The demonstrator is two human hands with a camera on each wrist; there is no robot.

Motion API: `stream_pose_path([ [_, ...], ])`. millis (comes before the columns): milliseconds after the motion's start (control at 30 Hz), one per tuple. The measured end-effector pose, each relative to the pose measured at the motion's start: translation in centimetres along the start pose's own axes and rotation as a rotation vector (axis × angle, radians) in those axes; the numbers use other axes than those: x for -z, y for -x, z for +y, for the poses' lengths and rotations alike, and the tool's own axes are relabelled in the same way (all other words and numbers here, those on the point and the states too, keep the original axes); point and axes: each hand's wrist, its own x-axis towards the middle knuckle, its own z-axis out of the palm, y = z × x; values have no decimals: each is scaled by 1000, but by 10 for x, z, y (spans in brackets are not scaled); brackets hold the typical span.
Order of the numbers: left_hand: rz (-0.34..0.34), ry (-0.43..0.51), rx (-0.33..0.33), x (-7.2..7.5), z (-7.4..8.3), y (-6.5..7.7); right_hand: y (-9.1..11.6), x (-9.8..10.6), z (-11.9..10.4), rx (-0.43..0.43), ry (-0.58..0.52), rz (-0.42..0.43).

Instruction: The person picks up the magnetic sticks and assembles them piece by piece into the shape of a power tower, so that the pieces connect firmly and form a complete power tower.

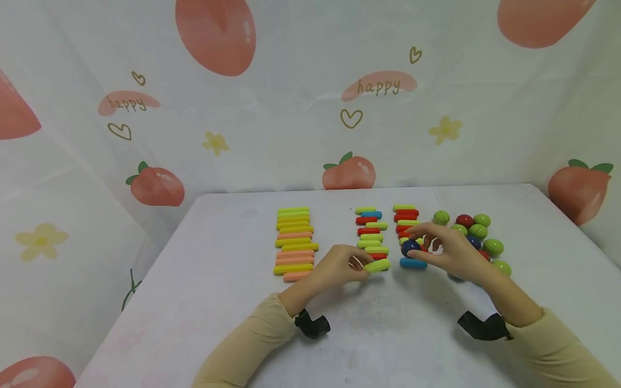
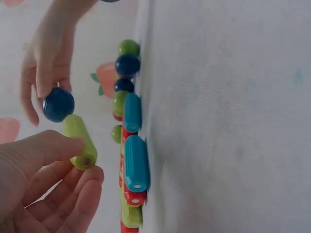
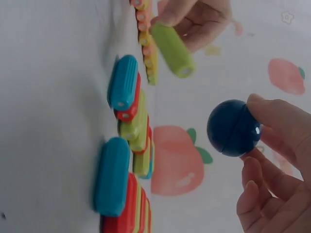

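Note:
My left hand (image 1: 342, 265) pinches a yellow-green toy stick (image 1: 377, 265) between thumb and fingers, raised off the table. A small round dot marks the stick's end (image 2: 86, 161) in the left wrist view. Opposite it, my right hand (image 1: 448, 252) holds a dark blue ball (image 3: 233, 128) by the fingertips, also in the air. A thin seam runs around this ball. Stick and ball are apart in the head and right wrist views. Below the hands lie two columns of short sticks in red, blue and yellow-green, with a blue stick (image 1: 413, 263) at the near end of the right column.
To the left, a column of yellow, yellow-green and orange sticks (image 1: 294, 242) lies on the white table (image 1: 233, 323). Green, red and blue balls (image 1: 494, 247) are grouped at the right, partly behind my right forearm. A fruit-patterned cloth (image 1: 281, 129) hangs behind.

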Motion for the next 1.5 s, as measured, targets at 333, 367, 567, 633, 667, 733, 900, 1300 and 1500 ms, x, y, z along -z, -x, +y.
stream_pose_path([
  [333,41,150,-9,3,3,17,-4,-13,-18,-109,-122,-63],
  [367,40,157,-11,3,3,18,-4,-14,-19,-106,-132,-63],
  [567,-11,195,-24,2,3,21,-6,-20,-23,-40,-209,-42],
  [633,-37,244,-17,1,3,21,-6,-22,-23,-24,-234,-48],
  [667,-46,276,-7,1,3,21,-7,-24,-24,-22,-242,-57],
  [733,-60,342,23,0,4,20,-7,-27,-25,-19,-251,-79],
  [900,-60,445,106,0,6,19,-9,-34,-29,-16,-282,-152],
  [1300,13,466,167,12,-14,28,-17,-39,-10,-224,-252,-222],
  [1500,46,480,212,25,-23,33,-17,-48,1,-327,-203,-316],
])
